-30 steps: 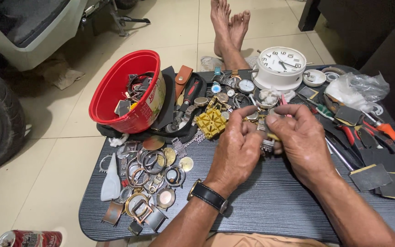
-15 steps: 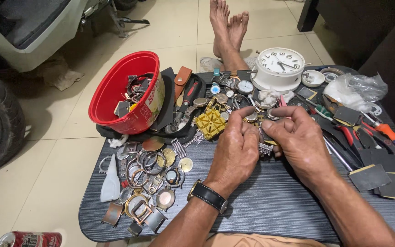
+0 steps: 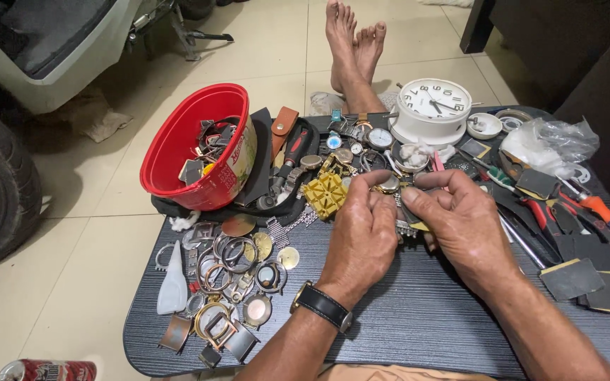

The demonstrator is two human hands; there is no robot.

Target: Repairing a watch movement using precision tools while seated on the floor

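Observation:
My left hand [image 3: 363, 227] and my right hand [image 3: 460, 226] meet over the middle of a dark table [image 3: 418, 317]. Together they pinch a small metal wristwatch [image 3: 391, 185] with a link band [image 3: 407, 227] hanging between them. The watch face is mostly hidden by my fingers. A black-strapped watch [image 3: 321, 307] sits on my left wrist. A yellow plastic holder block [image 3: 325, 192] lies just left of my left hand.
A tilted red bucket [image 3: 192, 144] of parts rests at the table's left rear. Several watch cases and rings [image 3: 229, 279] cover the left front. A white alarm clock [image 3: 433, 106], screwdrivers [image 3: 605, 215], dark pads [image 3: 573, 276] and a plastic bag [image 3: 548, 144] lie right. Bare feet [image 3: 351, 42] rest beyond.
Both hands stay together on the watch with only small finger shifts. Nothing else on the table has moved.

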